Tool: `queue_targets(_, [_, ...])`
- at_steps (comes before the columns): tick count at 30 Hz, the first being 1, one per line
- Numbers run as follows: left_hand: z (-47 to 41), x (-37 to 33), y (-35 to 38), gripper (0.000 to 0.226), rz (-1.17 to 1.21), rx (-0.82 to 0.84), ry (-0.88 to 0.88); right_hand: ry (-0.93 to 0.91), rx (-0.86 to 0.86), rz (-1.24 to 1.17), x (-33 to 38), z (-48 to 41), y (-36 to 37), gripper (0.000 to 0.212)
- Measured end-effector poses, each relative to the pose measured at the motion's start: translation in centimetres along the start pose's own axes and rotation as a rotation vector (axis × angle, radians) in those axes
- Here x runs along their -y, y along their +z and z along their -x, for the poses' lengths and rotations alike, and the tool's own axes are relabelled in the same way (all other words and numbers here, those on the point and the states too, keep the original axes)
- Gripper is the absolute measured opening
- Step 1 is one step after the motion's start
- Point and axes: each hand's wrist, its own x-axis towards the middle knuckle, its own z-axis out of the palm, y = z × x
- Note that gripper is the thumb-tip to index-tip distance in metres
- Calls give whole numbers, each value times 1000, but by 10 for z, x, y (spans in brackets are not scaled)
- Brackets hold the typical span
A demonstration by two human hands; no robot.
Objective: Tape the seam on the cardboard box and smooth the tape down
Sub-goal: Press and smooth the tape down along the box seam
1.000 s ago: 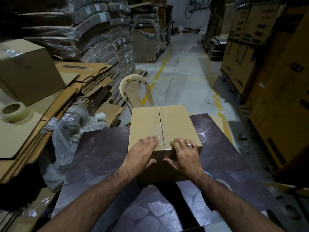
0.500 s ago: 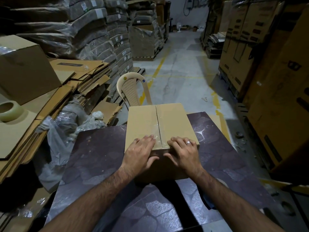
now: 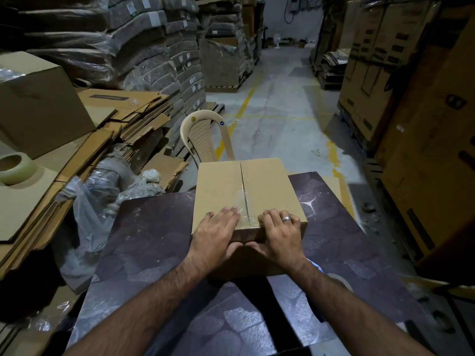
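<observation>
Dark purple table [image 3: 144, 242] with stone-like pattern. Tan plastic chair [image 3: 201, 136] behind table, back rounded. Flat cardboard sheets [image 3: 123, 116] stacked at left. Big brown box [image 3: 38, 106] sits on flat sheets at far left. Roll of tape [image 3: 14, 168] just in front of big box. Crumpled clear plastic [image 3: 102, 191] on floor beside table. Wrapped bundles [image 3: 144, 39] piled high behind. Yellow line [image 3: 243, 106] on grey floor. Tall cartons [image 3: 385, 68] at right.
</observation>
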Motion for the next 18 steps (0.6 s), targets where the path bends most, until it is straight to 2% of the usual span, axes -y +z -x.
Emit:
queue_targets(4, [1, 1, 2, 78, 0, -24, 19, -80, -13, -4, -6, 2, -5, 59])
queue_targets(9, [2, 1, 4, 64, 29, -49, 20, -43, 32, 2, -4, -1, -9, 49])
queue_targets(12, [1, 2, 3, 54, 43, -63, 30, -68, -4, -23, -8, -4, -11, 42])
queue_targets(18, [-1, 1, -1, 48, 79, -64, 31, -33, -54, -88, -7, -7, -10, 36])
